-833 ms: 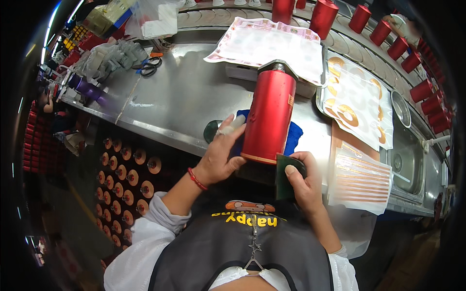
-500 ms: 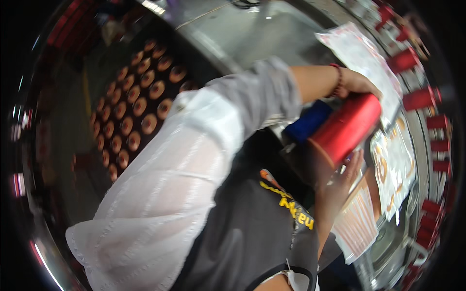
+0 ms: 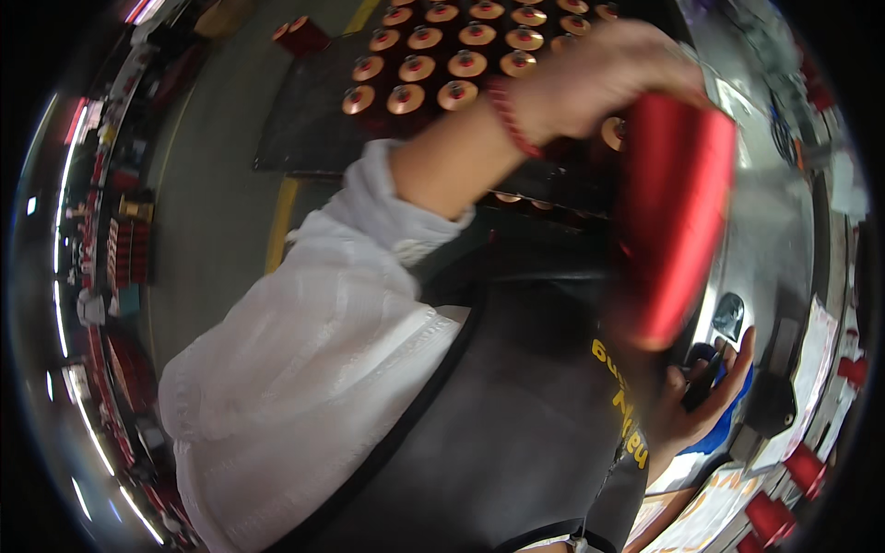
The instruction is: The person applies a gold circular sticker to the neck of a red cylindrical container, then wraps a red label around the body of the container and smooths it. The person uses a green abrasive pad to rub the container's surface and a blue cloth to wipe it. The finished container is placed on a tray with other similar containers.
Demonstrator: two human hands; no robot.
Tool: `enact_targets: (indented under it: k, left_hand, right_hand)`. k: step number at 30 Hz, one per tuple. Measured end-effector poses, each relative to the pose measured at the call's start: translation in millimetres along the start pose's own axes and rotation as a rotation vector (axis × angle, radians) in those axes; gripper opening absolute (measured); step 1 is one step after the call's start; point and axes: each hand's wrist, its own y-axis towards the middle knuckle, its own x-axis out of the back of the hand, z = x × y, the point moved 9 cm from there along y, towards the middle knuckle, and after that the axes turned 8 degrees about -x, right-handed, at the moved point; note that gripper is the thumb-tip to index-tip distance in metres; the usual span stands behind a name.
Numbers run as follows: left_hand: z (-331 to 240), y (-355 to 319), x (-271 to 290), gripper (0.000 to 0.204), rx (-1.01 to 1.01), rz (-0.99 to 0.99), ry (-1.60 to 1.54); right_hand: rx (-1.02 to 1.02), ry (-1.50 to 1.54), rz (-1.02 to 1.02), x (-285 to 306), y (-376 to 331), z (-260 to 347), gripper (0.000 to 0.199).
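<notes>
My left hand (image 3: 608, 74), with a red bracelet at the wrist, is closed over the upper end of a shiny red cylinder (image 3: 678, 212). The cylinder is raised in front of my dark apron (image 3: 498, 405), nearly upright and blurred by motion. Below and right of its lower end is my right hand (image 3: 696, 405), with one finger stretched out and the others bent round a dark-handled tool (image 3: 705, 380). A rounded glossy piece (image 3: 728, 316) shows just above it; I cannot tell whether it belongs to the tool. A blue cloth-like thing (image 3: 724, 429) lies behind the right hand.
Several red cylinders with copper-coloured tops (image 3: 466, 63) stand in rows on a dark platform (image 3: 300, 138) at the back. A metal worktop (image 3: 770, 221) runs along the right, with printed sheets (image 3: 807, 369) and more red pieces (image 3: 770, 518). Yellow floor lines (image 3: 281, 226) show at the left.
My view has turned toward the rows of cylinders. The red cylinder in my left hand has swung from tilted to nearly upright, away from the worktop. My right hand is now apart from it.
</notes>
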Motion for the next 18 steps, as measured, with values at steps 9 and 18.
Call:
enact_targets:
  k: [9,18]
  left_hand:
    - [-144,-231,330,0.027,0.232,-0.735,1.281]
    - [-32,-308,345,0.035,0.364,-0.563,1.652]
  right_hand:
    - [0.219,-0.005,0.146,-85,36,59,0.054]
    - [0.251,-0.288,0.101,-89,65,28,0.039]
